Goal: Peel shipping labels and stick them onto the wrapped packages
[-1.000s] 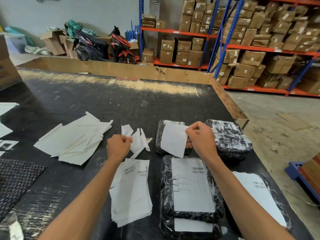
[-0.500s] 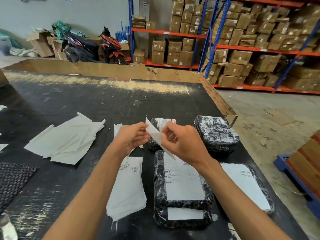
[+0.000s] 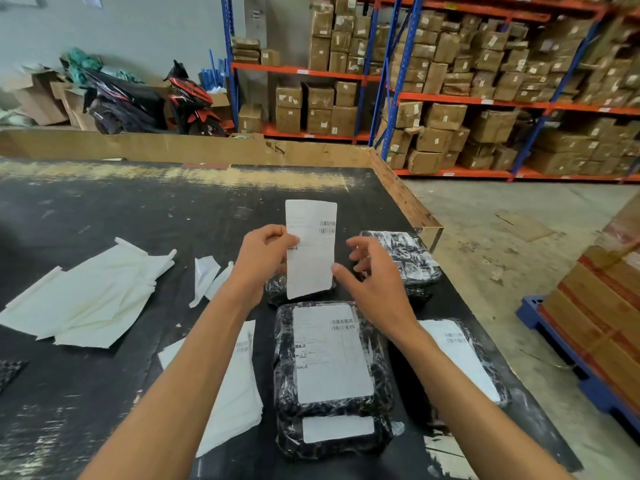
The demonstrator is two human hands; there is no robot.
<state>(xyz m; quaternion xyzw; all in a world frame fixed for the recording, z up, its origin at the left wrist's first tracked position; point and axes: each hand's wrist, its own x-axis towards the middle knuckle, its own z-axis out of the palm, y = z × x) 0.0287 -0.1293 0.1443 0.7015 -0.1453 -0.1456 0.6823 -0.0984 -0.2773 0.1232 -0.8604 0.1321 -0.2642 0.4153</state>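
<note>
My left hand (image 3: pixel 265 256) pinches the left edge of a white shipping label (image 3: pixel 311 249) and holds it upright above the table, barcodes facing me. My right hand (image 3: pixel 372 275) hovers just right of the label, fingers spread, holding nothing. Behind the label lies a small black wrapped package (image 3: pixel 277 289), mostly hidden. Another unlabelled black package (image 3: pixel 405 256) lies to the right of my right hand. Closer to me sit two stacked labelled packages (image 3: pixel 330 351) and a labelled one (image 3: pixel 460 358) at the right. A stack of labels (image 3: pixel 239 386) lies under my left forearm.
Peeled backing sheets (image 3: pixel 90 296) lie piled on the left of the black table (image 3: pixel 138 209), with a few strips (image 3: pixel 206 275) near my left hand. A cardboard rim (image 3: pixel 405 199) edges the table. Shelves of boxes (image 3: pixel 485 81) and a blue pallet (image 3: pixel 568 344) stand to the right.
The label was between both hands, edge-on. Now my left hand alone holds it upright and facing me, and my right hand has let go and opened beside it.
</note>
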